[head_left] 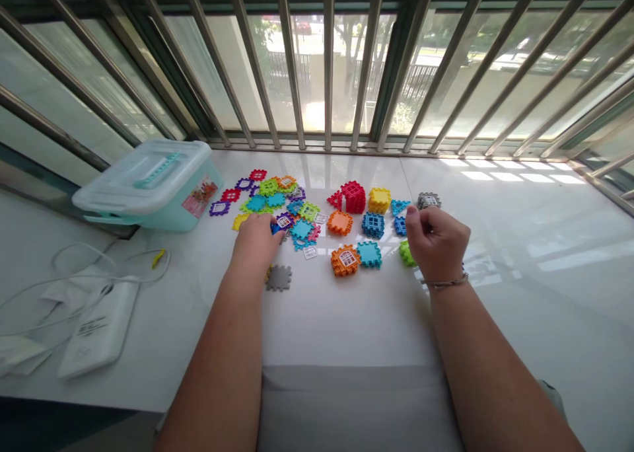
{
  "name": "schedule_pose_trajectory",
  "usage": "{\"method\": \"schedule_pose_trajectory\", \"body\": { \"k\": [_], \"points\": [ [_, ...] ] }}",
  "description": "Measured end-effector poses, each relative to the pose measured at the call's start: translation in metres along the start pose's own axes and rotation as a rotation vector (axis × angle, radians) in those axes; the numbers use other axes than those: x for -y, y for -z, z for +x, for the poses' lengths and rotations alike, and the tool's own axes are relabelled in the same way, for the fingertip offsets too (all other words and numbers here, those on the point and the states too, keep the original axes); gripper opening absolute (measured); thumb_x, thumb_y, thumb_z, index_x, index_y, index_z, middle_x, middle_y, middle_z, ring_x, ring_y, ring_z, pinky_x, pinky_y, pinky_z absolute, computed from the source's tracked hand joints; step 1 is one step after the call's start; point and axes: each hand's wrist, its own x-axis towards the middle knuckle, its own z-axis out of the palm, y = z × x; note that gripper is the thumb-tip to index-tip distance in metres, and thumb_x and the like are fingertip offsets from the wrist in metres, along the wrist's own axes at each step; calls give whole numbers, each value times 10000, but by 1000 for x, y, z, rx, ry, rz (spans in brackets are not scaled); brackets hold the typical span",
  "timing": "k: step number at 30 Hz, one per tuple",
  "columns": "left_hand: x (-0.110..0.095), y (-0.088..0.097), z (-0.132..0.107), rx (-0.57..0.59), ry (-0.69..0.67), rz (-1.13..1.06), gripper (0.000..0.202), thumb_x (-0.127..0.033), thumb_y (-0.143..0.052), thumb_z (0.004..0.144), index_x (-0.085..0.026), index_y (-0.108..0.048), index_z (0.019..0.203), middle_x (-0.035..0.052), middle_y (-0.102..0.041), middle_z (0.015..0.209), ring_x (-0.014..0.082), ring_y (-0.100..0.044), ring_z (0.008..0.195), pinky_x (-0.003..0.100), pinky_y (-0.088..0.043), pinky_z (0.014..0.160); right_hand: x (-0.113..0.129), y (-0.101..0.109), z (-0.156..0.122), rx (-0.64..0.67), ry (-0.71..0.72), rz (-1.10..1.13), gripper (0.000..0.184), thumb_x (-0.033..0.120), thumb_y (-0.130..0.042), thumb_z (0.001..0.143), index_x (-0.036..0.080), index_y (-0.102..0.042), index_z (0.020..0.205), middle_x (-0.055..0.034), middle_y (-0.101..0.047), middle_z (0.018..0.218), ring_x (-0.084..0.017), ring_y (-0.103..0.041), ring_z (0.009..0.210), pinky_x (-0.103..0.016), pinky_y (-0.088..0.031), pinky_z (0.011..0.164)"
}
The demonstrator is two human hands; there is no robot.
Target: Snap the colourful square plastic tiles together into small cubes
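Note:
My left hand (pixel 256 240) is at the front of a loose pile of plastic interlocking tiles (pixel 256 203) in many colours. Its thumb and finger close on a blue tile (pixel 274 228), beside a purple window tile (pixel 284 221); the fingers partly hide the hold. Toward the right, my right hand (pixel 440 240) is curled into a fist with the thumb up. Whatever its fingers may hold is hidden. Close to this fist lie a green tile (pixel 407 254), a blue tile stack (pixel 399 225) and grey tiles (pixel 428 200).
Sorted stacks stand mid-table: red (pixel 353 197), yellow (pixel 379 200), orange (pixel 339 223) and blue (pixel 373 225). A grey tile (pixel 279 278) lies nearer me. At left are a lidded teal box (pixel 198 197), a white power bank (pixel 99 326) and cables. Metal bars (pixel 328 75) line the far edge.

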Motion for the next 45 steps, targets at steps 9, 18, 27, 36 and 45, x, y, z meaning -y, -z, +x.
{"method": "schedule_pose_trajectory", "body": {
  "k": [9, 18, 27, 36, 45],
  "points": [
    [-1, 2, 1, -31, 58, -57, 378, -410, -856, 923, -166, -786, 1204, 180, -769, 1246, 365, -699, 1255, 445, -559, 1095, 1, -1, 0, -12, 15, 19, 459, 295, -714, 1038, 228, -512, 632, 65, -391, 556, -111, -348, 520, -298, -323, 552],
    [-4, 11, 1, -62, 99, -25, 341, -181, -642, 973, -166, -824, 1262, 177, -832, 1241, 373, -770, 1181, 455, -592, 1052, 2, -1, 0, -5, -12, 17, 471, 336, -692, 1053, 231, -515, 629, 57, -414, 550, -113, -353, 517, -301, -332, 549],
    [28, 4, 26, -242, 204, -180, 404, -300, -543, 1028, -122, -776, 1307, 228, -785, 1348, 385, -706, 1321, 501, -525, 1194, 4, 0, 1, -4, -16, 40, 454, 319, -701, 1050, 227, -534, 638, 57, -431, 557, -110, -372, 518, -295, -333, 543],
    [45, -8, 47, -230, 392, -150, 540, -321, -431, 1067, 13, -665, 1421, 393, -557, 1603, 511, -471, 1582, 720, -357, 1306, 2, 0, 2, -4, -33, 58, 461, 317, -703, 1049, 225, -522, 634, 65, -402, 552, -106, -356, 519, -287, -327, 543],
    [48, -15, 44, -232, 310, -143, 507, -390, -516, 1035, -51, -676, 1376, 383, -610, 1487, 533, -481, 1505, 748, -431, 1217, 5, 1, 2, 27, -72, 38, 512, 411, -670, 1068, 241, -479, 624, 58, -366, 557, -123, -326, 528, -307, -325, 547]
  ]
}}
